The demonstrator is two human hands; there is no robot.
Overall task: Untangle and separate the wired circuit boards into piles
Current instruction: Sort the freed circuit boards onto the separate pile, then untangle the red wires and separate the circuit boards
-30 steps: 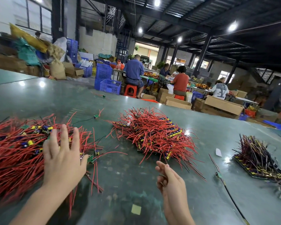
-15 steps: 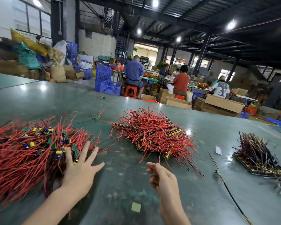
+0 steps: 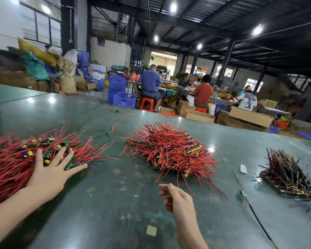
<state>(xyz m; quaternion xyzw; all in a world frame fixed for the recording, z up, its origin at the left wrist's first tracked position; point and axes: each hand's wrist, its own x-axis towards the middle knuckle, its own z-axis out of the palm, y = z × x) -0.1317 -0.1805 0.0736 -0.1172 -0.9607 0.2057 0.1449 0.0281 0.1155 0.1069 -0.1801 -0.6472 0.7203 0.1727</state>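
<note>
At the lower left of the frame our left hand lies flat with its fingers spread on the tangled heap of red-wired circuit boards, pressing rather than gripping; at the lower centre our right hand hovers over the green table with its fingers curled loosely, and we see nothing held in it, though a thin wire between the fingertips would be too small to tell.

What could go wrong, as we judge it: the red leads in the heap cross and loop over one another, so pulling one board free may drag several along and scatter them toward the near edge; a hard tug could strain a lead where it joins its board; and the sorted red pile at mid-frame has long wires trailing toward our right hand, so a careless sweep could snag them and spoil the stack.

Counting: we see three masses of boards, namely the heap at left, the red pile at centre and a darker-wired pile at right; three stray boards lie apart, one above the heap, one far up the table and one with a long black lead at lower right; two small scraps of paper, one white and one yellowish; two hands.
</note>
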